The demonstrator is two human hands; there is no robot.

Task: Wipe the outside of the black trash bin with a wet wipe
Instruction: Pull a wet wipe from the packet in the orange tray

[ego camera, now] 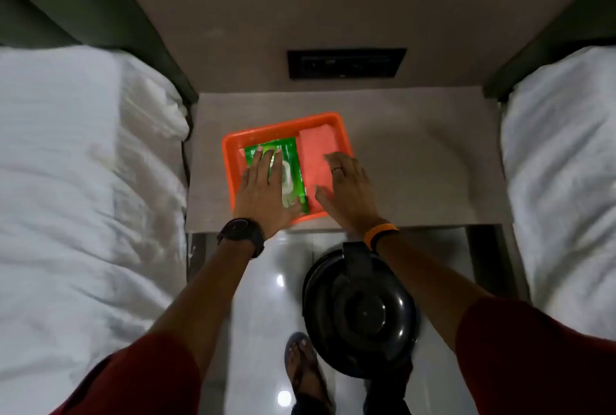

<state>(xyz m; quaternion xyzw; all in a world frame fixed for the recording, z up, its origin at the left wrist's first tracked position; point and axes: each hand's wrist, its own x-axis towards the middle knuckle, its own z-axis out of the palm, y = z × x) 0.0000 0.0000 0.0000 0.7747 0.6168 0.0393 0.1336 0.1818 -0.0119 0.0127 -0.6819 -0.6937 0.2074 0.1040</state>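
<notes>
A round black trash bin (361,311) with a shiny lid stands on the floor below the nightstand, under my right forearm. On the nightstand sits an orange tray (230,151) holding a green pack of wet wipes (291,161) and a pink cloth (316,154). My left hand (265,191) lies flat on the wipes pack, fingers spread. My right hand (348,189) hovers over the pink cloth and the tray's right edge, fingers apart, holding nothing.
The grey nightstand (416,161) sits between two beds with white bedding (83,181) (566,164). A black switch panel (346,63) is on the wall behind. My sandalled foot (305,368) stands on the glossy white floor (266,281) left of the bin.
</notes>
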